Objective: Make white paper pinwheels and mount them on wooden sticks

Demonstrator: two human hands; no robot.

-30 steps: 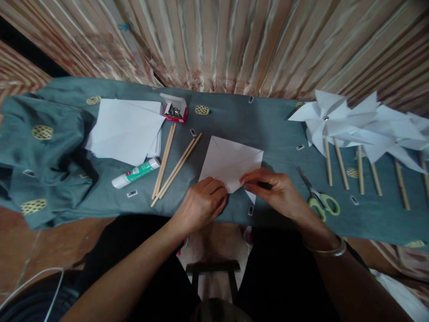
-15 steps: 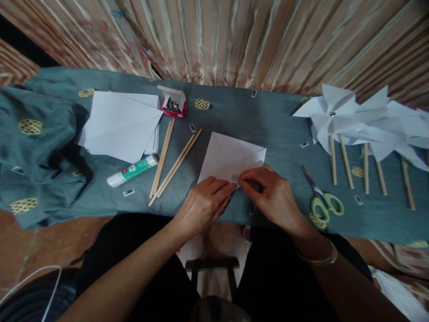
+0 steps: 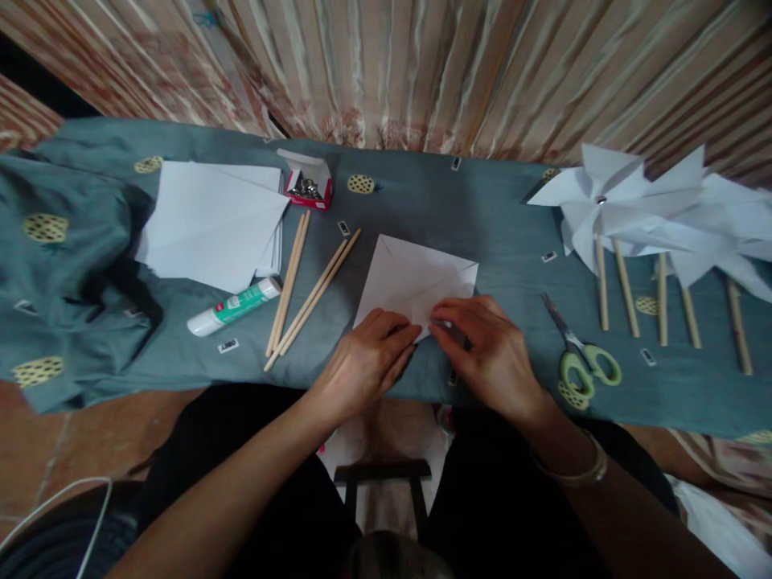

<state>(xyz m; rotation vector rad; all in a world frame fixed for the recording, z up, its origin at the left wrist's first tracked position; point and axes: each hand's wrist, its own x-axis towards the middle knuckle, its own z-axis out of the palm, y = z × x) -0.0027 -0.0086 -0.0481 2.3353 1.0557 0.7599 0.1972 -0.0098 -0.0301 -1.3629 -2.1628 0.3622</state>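
Observation:
A white square sheet of paper (image 3: 416,273), creased and cut in from its far corners, lies on the cloth-covered table in front of me. My left hand (image 3: 377,350) rests on its near left part, with fingers curled and pinched at the near edge. My right hand (image 3: 482,342) is at the near right part, thumb and forefinger closed together on the paper close to the left fingertips. The near corners of the sheet are hidden under both hands.
Left lie a paper stack (image 3: 211,217), a glue stick (image 3: 235,305), several wooden sticks (image 3: 314,301) and a red box of metal pins (image 3: 309,189). Right are green-handled scissors (image 3: 579,354) and several paper pinwheels (image 3: 603,201) on sticks. A pleated curtain (image 3: 398,72) hangs behind.
My right fingers have shifted slightly on the near edge of the paper, and the two hands are a little farther apart. The view has moved slightly; the other things stay put.

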